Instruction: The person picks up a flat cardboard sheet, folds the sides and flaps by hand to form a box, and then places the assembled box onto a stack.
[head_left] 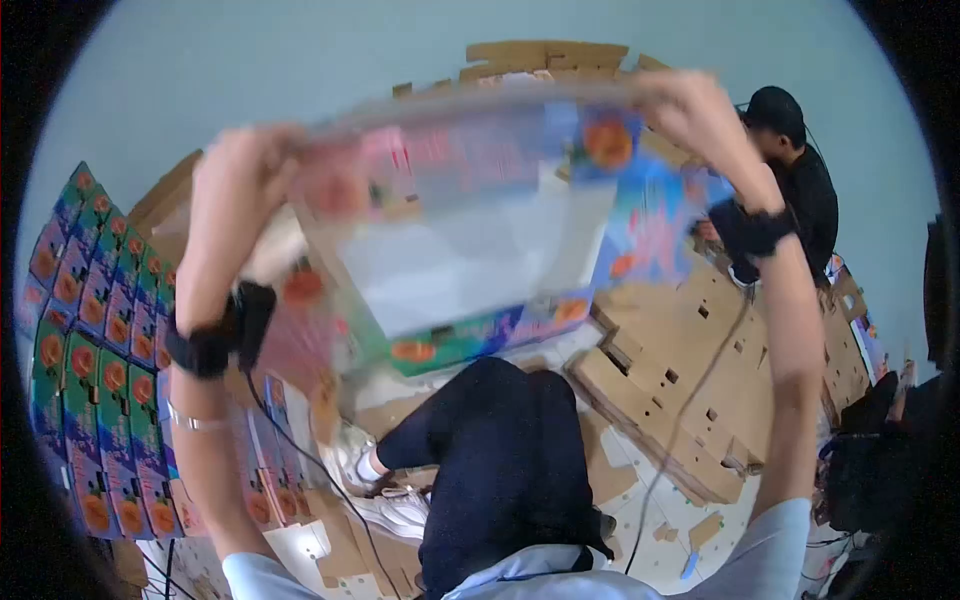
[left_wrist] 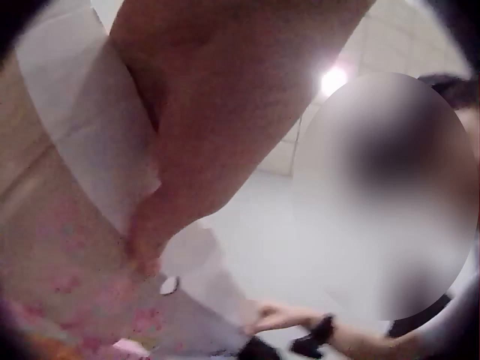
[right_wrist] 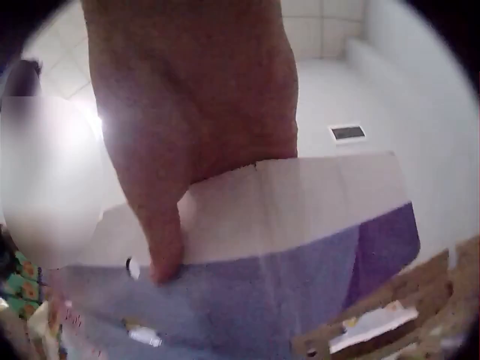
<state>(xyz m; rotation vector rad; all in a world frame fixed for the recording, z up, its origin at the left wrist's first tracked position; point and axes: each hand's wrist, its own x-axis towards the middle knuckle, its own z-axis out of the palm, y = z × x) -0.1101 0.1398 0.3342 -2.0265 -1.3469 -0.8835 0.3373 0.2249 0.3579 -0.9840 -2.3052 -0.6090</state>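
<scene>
A printed cardboard sheet (head_left: 470, 150), pink, blue and green with fruit pictures, is held up in front of the body, blurred in the head view. My left hand (head_left: 240, 185) grips its upper left edge, and my right hand (head_left: 690, 105) pinches its upper right edge. In the left wrist view the left thumb (left_wrist: 146, 247) presses on the card near a small round hole. The right thumb (right_wrist: 165, 259) lies on the blue-and-white card (right_wrist: 247, 300) beside another hole. Fingers behind the card are hidden.
Stacked printed cartons (head_left: 110, 400) stand at the left. Brown cardboard pieces (head_left: 680, 390) lie on the floor at the right, where a person in black (head_left: 805, 190) sits. Cardboard also leans along the back wall. Cables hang from both wrists.
</scene>
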